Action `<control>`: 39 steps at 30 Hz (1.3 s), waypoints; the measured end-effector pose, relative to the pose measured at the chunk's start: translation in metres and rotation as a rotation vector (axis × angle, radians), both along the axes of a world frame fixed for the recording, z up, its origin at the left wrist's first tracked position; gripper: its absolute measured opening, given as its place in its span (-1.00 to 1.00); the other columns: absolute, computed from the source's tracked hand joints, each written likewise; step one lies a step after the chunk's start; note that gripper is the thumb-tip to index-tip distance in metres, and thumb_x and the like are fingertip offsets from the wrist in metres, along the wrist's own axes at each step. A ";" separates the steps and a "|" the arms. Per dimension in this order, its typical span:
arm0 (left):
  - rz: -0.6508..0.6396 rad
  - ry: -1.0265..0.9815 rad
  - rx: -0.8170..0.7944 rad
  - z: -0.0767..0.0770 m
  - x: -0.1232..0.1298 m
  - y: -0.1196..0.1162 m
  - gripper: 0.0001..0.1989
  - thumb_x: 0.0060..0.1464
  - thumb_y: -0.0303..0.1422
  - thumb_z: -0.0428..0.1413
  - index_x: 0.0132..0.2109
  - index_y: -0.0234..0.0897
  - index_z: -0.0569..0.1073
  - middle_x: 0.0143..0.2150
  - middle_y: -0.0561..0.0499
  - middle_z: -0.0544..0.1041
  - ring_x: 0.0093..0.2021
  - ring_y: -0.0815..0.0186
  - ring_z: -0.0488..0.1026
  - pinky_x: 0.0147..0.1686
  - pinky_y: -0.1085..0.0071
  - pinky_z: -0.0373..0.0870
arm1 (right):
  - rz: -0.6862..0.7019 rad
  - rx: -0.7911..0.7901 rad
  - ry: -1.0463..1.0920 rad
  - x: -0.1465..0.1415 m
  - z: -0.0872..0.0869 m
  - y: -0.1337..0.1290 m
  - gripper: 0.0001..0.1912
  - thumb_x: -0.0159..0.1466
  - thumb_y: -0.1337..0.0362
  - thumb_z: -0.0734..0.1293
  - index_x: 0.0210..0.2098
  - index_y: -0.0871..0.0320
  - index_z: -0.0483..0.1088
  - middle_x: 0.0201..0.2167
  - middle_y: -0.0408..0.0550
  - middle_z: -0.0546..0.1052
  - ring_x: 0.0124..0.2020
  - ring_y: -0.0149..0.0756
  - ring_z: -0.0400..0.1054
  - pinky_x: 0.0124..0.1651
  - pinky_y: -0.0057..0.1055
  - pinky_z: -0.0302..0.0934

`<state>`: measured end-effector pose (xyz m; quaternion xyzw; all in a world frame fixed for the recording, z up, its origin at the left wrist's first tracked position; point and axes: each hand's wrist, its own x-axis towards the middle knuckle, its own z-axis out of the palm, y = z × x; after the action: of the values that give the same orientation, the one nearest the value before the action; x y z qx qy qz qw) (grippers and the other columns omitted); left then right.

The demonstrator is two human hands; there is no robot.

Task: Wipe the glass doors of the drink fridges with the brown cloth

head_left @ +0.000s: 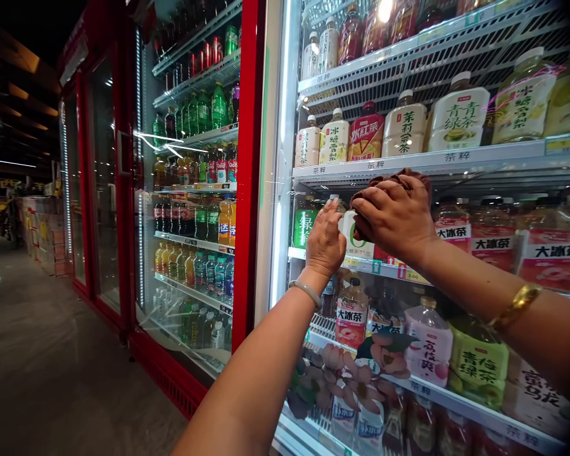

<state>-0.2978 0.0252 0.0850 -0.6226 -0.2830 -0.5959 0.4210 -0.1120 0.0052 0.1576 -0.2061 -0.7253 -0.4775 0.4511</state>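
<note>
My right hand point(396, 215) is wrapped over a crumpled brown cloth point(415, 180) and presses it on the glass door of a lit drinks fridge. A gold bracelet point(517, 307) circles that wrist. To its left, my left hand point(327, 239) is raised at the glass, fingers pointing up and holding nothing; a pale bangle point(305, 292) is on this wrist. Behind the glass, bottles stand on white shelves point(422, 159), and the two hands hide part of the middle row.
A red-framed fridge point(247, 158) full of bottles and cans stands to the left, with another red fridge point(83, 183) beyond it. Flower decals point(356, 380) show low on the door. Stacked boxes point(45, 231) line the far left beside the grey floor point(66, 354).
</note>
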 end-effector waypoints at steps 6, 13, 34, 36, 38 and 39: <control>0.052 0.029 -0.026 0.001 0.000 -0.001 -0.25 0.17 -0.63 -0.05 0.47 -0.20 0.06 0.52 -0.17 0.22 0.56 0.19 0.05 0.51 0.00 0.12 | -0.065 0.087 -0.085 0.002 -0.015 -0.001 -0.64 0.44 0.17 0.16 0.14 -0.06 0.44 0.10 -0.07 0.57 0.16 -0.05 0.26 0.35 0.06 -0.17; 0.091 0.071 -0.015 0.001 -0.001 0.002 -0.22 0.18 -0.61 -0.04 0.51 -0.23 0.02 0.52 -0.17 0.22 0.57 0.16 0.00 0.52 -0.01 0.10 | -0.086 0.166 0.074 0.006 -0.003 0.005 -0.63 0.44 0.16 0.18 0.15 0.03 0.43 0.08 -0.01 0.57 0.15 -0.04 0.24 0.31 0.04 -0.17; 0.236 0.089 -0.004 0.004 0.002 0.003 -0.31 0.38 -0.37 -0.06 0.55 -0.30 -0.09 0.56 -0.23 0.11 0.58 0.09 -0.04 0.53 -0.06 0.01 | -0.025 0.180 -0.124 0.020 -0.043 0.001 -0.40 0.40 0.28 0.26 0.42 -0.03 0.22 0.17 -0.04 0.57 0.22 -0.06 0.33 0.47 0.11 -0.04; 0.225 0.082 0.001 0.005 0.002 0.004 -0.31 0.37 -0.39 -0.06 0.54 -0.29 -0.07 0.56 -0.21 0.12 0.58 0.10 -0.04 0.53 -0.04 0.03 | 0.043 0.155 -0.177 0.012 -0.039 0.001 -0.35 0.41 0.27 0.25 0.46 -0.05 0.13 0.30 -0.04 0.47 0.34 -0.07 0.27 0.51 0.16 -0.10; 0.226 0.074 0.000 0.005 0.002 0.004 -0.31 0.36 -0.39 -0.06 0.54 -0.27 -0.06 0.56 -0.20 0.12 0.58 0.11 -0.04 0.53 -0.04 0.03 | 0.101 0.121 -0.169 0.007 -0.032 0.001 -0.30 0.41 0.22 0.25 0.50 -0.04 0.04 0.44 -0.01 0.29 0.48 -0.03 0.11 0.53 0.26 -0.19; 0.229 0.072 -0.001 0.005 0.002 0.004 -0.31 0.36 -0.39 -0.05 0.54 -0.28 -0.05 0.55 -0.20 0.12 0.58 0.12 -0.04 0.53 -0.04 0.03 | 0.111 0.107 -0.153 0.005 -0.029 0.002 -0.28 0.41 0.21 0.25 0.51 -0.02 0.00 0.47 0.00 0.22 0.51 -0.01 0.04 0.53 0.30 -0.22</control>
<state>-0.2955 0.0296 0.0898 -0.6073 -0.3372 -0.5208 0.4962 -0.1066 0.0070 0.1285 -0.1041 -0.7413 -0.5042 0.4306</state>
